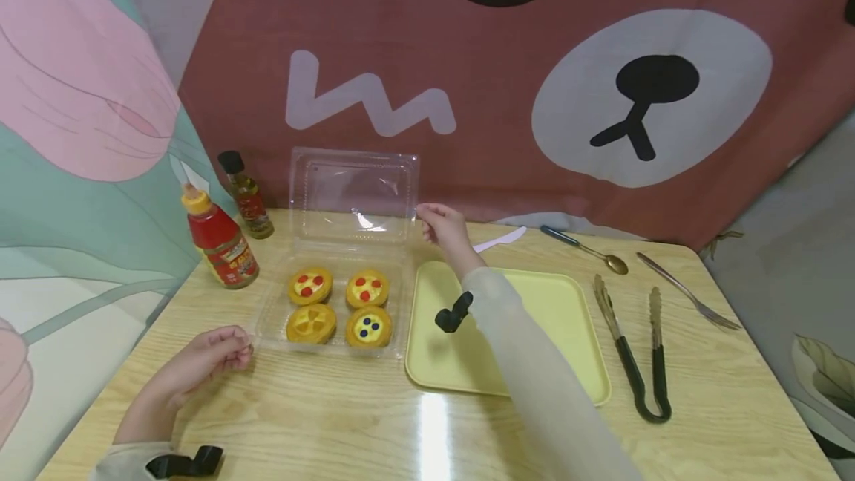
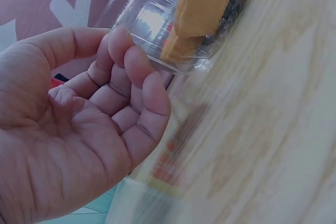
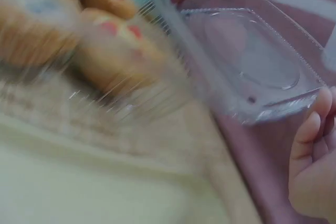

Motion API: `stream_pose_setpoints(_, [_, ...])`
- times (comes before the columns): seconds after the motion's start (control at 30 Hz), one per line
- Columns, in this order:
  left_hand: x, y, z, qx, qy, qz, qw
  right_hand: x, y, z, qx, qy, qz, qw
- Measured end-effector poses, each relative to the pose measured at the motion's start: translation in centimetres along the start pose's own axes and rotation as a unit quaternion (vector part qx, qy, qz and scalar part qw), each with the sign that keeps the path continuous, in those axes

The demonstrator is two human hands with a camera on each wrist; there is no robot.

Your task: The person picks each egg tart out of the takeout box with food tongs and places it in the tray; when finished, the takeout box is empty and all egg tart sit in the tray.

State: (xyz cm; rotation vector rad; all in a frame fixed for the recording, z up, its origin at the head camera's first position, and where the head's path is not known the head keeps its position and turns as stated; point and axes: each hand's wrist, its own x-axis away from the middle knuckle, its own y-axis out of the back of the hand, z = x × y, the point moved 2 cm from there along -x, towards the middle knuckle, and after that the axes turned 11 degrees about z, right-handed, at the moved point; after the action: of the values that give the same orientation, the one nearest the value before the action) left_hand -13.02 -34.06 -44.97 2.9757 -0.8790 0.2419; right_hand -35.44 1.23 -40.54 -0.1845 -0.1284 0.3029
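Observation:
A clear plastic clamshell box (image 1: 267, 324) stands on the table with its lid (image 1: 354, 195) raised. Inside sit several small tarts, among them a red-dotted tart (image 1: 310, 286) and a blue-dotted tart (image 1: 369, 327). My right hand (image 1: 446, 228) pinches the lid's right edge between thumb and fingers, as the right wrist view also shows at the lid (image 3: 247, 56). At the box's front left corner, my left hand (image 1: 207, 358) pinches the rim with thumb and forefinger; the left wrist view shows that hand (image 2: 89, 103) with its other fingers curled.
A yellow tray (image 1: 534, 332) lies right of the box, under my right forearm. Beyond it are tongs (image 1: 641, 362), a fork (image 1: 688, 292), a spoon (image 1: 588, 249) and a plastic knife (image 1: 501, 239). A red sauce bottle (image 1: 223, 243) and a dark-capped bottle (image 1: 247, 195) stand left.

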Motion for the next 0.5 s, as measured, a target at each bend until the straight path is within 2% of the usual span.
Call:
stream_pose_setpoints(0.27, [-0.1, -0.1, 0.0, 0.006, -0.007, 0.011, 0.9999, 0.5, 0.4, -3.2, 0.072, -0.084, 0.041, 0.9929])
stream_pose_setpoints(0.5, [-0.3, 0.3, -0.1, 0.009, -0.011, 0.035, 0.9993, 1.4, 0.2, -3.5, 0.128, -0.111, 0.048, 0.9843])
